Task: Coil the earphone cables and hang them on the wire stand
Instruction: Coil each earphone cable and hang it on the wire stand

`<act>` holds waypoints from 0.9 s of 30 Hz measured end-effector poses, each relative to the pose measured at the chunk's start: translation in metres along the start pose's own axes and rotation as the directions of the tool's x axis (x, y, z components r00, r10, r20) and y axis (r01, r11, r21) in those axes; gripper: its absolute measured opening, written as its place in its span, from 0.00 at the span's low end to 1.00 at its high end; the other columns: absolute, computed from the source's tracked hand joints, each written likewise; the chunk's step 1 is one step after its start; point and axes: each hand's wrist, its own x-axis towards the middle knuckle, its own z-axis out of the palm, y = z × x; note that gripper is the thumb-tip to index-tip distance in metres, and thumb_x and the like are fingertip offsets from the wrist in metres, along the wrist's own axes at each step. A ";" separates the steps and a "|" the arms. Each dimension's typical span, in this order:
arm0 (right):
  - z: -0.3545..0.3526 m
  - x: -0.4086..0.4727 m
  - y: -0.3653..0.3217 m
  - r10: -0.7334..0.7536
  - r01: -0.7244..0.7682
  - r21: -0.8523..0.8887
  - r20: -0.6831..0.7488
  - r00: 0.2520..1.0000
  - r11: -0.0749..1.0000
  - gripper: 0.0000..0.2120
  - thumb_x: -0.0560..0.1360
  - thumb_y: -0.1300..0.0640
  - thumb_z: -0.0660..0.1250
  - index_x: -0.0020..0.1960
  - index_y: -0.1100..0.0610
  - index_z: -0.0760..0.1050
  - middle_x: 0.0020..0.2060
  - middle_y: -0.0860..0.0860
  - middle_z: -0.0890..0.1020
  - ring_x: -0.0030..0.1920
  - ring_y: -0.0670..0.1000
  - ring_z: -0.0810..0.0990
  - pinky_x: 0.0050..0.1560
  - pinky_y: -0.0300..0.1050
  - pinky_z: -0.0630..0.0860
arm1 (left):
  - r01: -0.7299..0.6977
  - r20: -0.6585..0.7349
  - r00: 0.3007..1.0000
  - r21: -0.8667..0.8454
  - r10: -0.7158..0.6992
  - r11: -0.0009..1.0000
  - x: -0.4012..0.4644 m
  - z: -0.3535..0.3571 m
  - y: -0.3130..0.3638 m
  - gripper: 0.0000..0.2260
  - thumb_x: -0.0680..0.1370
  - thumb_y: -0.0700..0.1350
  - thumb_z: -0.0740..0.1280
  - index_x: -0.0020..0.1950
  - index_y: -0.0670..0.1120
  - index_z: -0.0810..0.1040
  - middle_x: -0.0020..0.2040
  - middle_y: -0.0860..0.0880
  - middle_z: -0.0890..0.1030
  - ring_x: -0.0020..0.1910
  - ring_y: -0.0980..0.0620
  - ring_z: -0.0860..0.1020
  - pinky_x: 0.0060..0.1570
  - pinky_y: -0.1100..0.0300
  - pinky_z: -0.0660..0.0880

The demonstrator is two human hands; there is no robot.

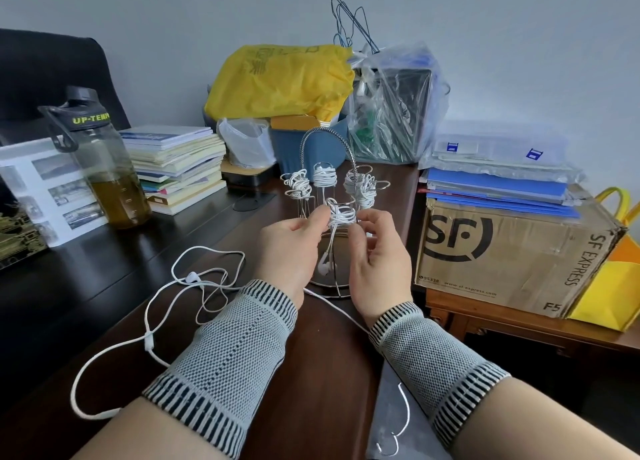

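Landmark: wire stand (pixel 334 168), upright on the dark desk (pixel 104 272) in front of the person
Done: four coiled bundles (pixel 325 177) hang on the stand's upper hooks, white and wound tight
In hand: a fifth coil (pixel 341 215) sits at the stand's near hook, its earbuds (pixel 325 267) dangling down toward the stand's base
Left hand (pixel 291 248): at the coil's left side, fingertips pinched on it or on the hook; which one I cannot tell
Right hand (pixel 375 255): at the coil's right side, fingers curled in against the wound cable
Left to do: one loose earphone cable (pixel 180 286) sprawls uncoiled on the desk left of the stand; another strand (pixel 403 421) lies nearer the person, right of the stand
Judgement: well past halfway, with seating this coil as the step now
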 end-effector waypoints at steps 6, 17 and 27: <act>0.001 0.000 0.000 0.002 -0.002 -0.016 -0.026 1.000 1.000 0.05 0.79 0.53 0.62 0.50 0.43 0.67 0.43 0.43 0.77 0.43 0.47 0.78 0.48 0.49 0.77 | 0.017 0.051 0.999 -0.025 -0.016 1.000 0.002 -0.002 -0.001 0.13 0.73 0.53 0.72 0.38 0.43 0.84 0.32 0.52 0.78 0.31 0.54 0.71 0.35 0.61 0.68; 0.001 0.001 0.001 0.001 -0.002 -0.035 -0.037 0.999 0.999 0.05 0.80 0.52 0.62 0.49 0.44 0.66 0.41 0.42 0.76 0.42 0.46 0.77 0.45 0.46 0.75 | -0.087 0.058 0.994 -0.066 0.091 0.994 0.001 0.001 -0.007 0.06 0.74 0.42 0.73 0.40 0.52 0.83 0.37 0.56 0.84 0.36 0.62 0.79 0.36 0.69 0.73; 0.000 0.001 -0.001 0.008 -0.010 -0.047 -0.033 0.999 0.999 0.03 0.80 0.51 0.60 0.48 0.45 0.67 0.41 0.41 0.76 0.40 0.44 0.77 0.43 0.42 0.73 | -0.215 -0.025 0.976 0.011 0.215 0.977 -0.002 0.003 -0.006 0.06 0.73 0.40 0.75 0.38 0.50 0.81 0.38 0.50 0.83 0.32 0.62 0.79 0.30 0.69 0.74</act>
